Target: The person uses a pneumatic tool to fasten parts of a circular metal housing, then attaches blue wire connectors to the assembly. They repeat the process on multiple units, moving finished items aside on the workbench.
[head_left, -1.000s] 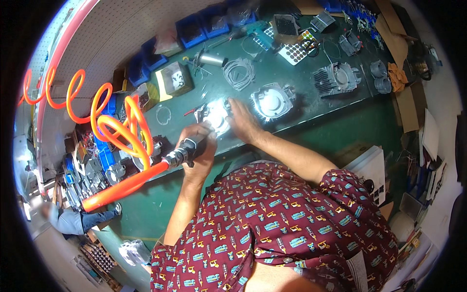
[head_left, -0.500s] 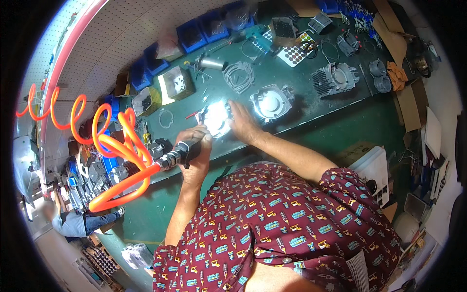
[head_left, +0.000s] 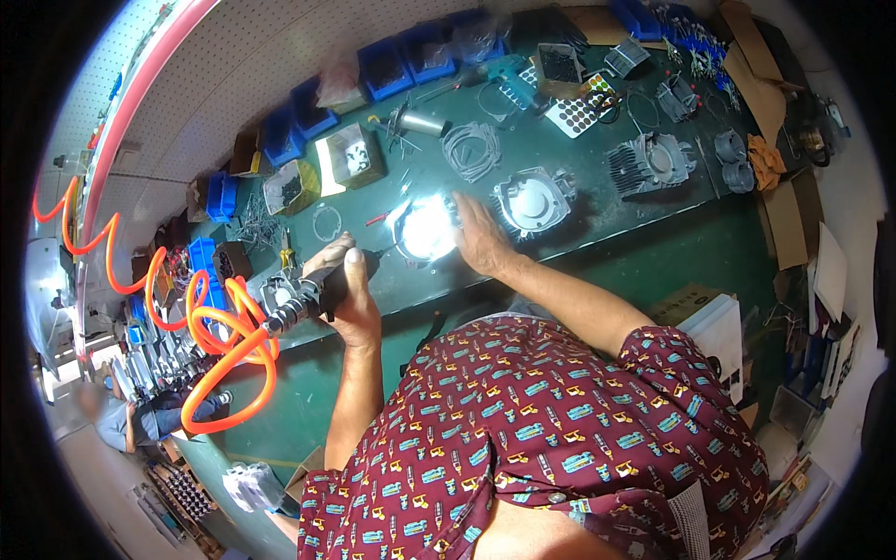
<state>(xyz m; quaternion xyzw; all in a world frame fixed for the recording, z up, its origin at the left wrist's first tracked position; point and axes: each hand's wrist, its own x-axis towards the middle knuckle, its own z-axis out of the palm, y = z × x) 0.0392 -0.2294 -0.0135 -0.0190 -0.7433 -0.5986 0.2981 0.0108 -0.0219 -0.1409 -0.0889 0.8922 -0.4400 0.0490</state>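
My left hand (head_left: 358, 315) is wrapped round a black air screwdriver (head_left: 327, 287), which trails a coiled orange hose (head_left: 201, 411). The tool lies sideways, its thin bit toward the left side of a round metal housing (head_left: 426, 230). Glare washes out the housing's face, and I cannot tell whether the bit touches it. My right hand (head_left: 483, 241) holds the housing by its right edge, fingers fairly straight. Just right of that hand sits a second housing (head_left: 534, 203), with a round face. A small red piece (head_left: 376, 219) lies by the lit housing's upper left.
Along the back of the green bench (head_left: 597, 229) stand blue bins (head_left: 385, 73) and small open boxes (head_left: 357, 157). Looped cable (head_left: 471, 149) lies behind the housings. Farther right rests a finned casting (head_left: 651, 166) near an orange cloth (head_left: 765, 163). Another person (head_left: 140, 422) is at far left.
My left hand has drawn the screwdriver back to the left, away from the housing, and the hose has shifted with it. My right hand keeps its place on the housing. The view has shifted slightly.
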